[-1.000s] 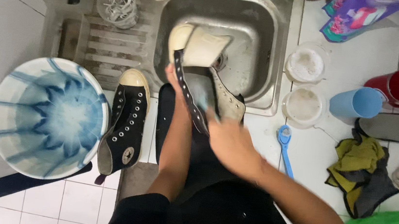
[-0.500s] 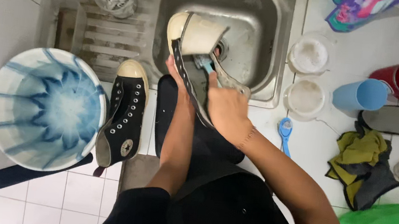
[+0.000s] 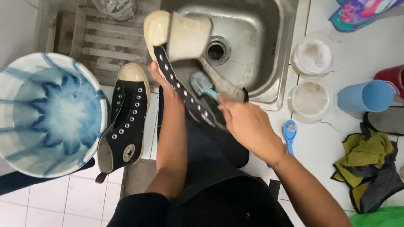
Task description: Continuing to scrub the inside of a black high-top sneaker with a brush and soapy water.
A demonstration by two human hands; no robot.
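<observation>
From the head camera, the left hand is clamped on the black high-top shoe, held tilted over the steel sink, while the right hand is closed round a teal brush pressed inside it. A wet grip could slip and drop the shoe into the basin. Half a second back, the brush sat higher, nearer the toe

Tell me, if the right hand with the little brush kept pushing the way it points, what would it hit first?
Probably the inside of the shoe that the left hand holds over the sink: the right hand aims its brush up-left into it. Depth is hard to judge.
</observation>
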